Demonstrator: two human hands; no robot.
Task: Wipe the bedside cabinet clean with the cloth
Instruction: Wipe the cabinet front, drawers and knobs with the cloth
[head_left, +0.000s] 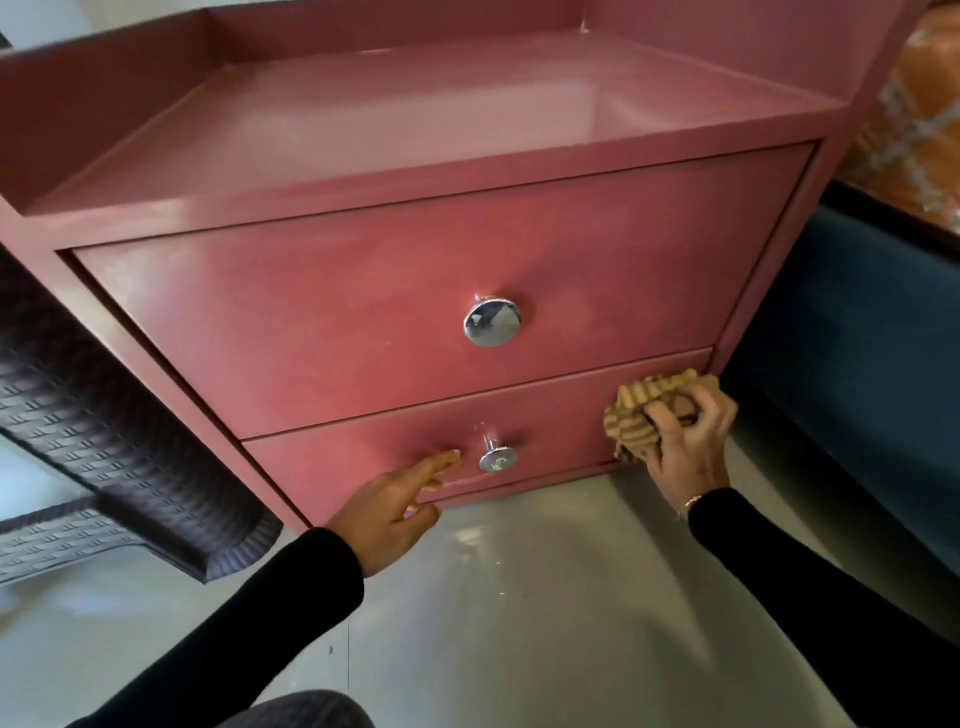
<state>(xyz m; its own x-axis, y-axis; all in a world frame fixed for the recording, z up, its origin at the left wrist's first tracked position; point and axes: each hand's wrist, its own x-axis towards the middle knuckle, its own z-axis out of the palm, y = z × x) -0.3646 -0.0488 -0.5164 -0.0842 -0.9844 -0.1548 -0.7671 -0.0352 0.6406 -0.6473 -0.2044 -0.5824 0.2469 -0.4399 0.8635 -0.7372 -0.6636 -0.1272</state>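
Observation:
A pink bedside cabinet (363, 291) with two drawers fills the view, each drawer with a round chrome knob. My right hand (691, 441) is bunched around a tan striped cloth (636, 410), pressing it against the right end of the lower drawer front (550, 421). My left hand (395, 504) rests flat with fingers stretched on the lower drawer, fingertips just left of its knob (497, 460). The upper knob (492, 322) is untouched. Both arms wear black sleeves.
A dark brown woven chair or basket (104, 441) stands close on the left of the cabinet. A dark blue bed base (852, 332) with an orange patterned cover (919, 119) is on the right. Grey glossy floor (519, 597) lies below.

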